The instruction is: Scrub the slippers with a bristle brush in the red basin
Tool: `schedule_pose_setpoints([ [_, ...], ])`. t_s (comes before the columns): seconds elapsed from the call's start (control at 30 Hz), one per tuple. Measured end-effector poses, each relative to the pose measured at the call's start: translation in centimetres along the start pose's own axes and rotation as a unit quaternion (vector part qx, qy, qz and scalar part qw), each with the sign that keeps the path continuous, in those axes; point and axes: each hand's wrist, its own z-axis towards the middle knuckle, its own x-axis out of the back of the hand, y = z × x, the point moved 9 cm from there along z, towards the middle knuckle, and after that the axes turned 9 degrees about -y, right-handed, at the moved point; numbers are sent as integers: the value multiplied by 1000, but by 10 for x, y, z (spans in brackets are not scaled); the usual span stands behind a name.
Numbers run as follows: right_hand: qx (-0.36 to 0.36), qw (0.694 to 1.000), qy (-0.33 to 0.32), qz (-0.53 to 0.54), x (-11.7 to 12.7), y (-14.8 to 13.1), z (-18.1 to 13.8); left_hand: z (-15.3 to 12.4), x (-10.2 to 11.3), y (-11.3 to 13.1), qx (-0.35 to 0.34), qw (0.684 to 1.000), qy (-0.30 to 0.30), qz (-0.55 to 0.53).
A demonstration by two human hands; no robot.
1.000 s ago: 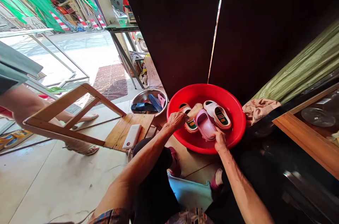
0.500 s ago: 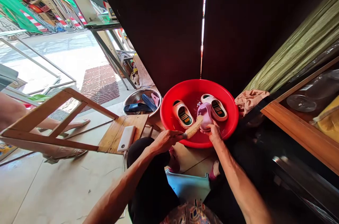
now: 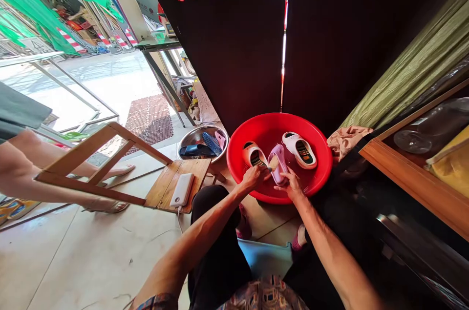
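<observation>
We have the pink slipper [image 3: 277, 164] lying in the red plastic basin [image 3: 278, 120], its long axis running almost straight away from us, though we cannot tell which end is the toe. Our right hand [image 3: 292, 185] is the nearer one: its fingers [image 3: 284, 176] are closed against the slipper's near end and side, gripping it. Our left hand [image 3: 253, 177] sits just to the left of the slipper, clenched around a scrubbing brush [image 3: 273, 162]. The handle is mostly hidden in that grip, and the pale bristles press against the slipper's hollow from the left, so the left hand reaches it only through the brush.

Both hands are over the near part of the basin, inside its rim. A white slipper [image 3: 253, 154] lies just past the left hand, partly behind the knuckles, and a second white slipper [image 3: 299, 150] lies to the right of the pink one, near but not touching it. Left of the red basin, a stainless steel basin [image 3: 203, 129] holds blue slippers [image 3: 196, 150] and a pink one [image 3: 220, 139]. A crumpled cloth [image 3: 349, 142] lies beyond the red basin's right rim
</observation>
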Motion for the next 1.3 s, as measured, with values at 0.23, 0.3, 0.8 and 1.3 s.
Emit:
schedule_pose_setpoints([
  [0.23,-67,994,-24,79,3,12,13,-4,-3,6,-37,998,24,-50],
  [0.3,-87,991,-38,97,-1,17,15,-6,-2,8,-28,999,20,-15],
  [0.8,-48,992,11,118,10,17,22,-81,-3,30,-76,995,-61,19],
  [1.3,-25,991,20,128,16,20,31,-99,-19,28,-53,990,-44,122],
])
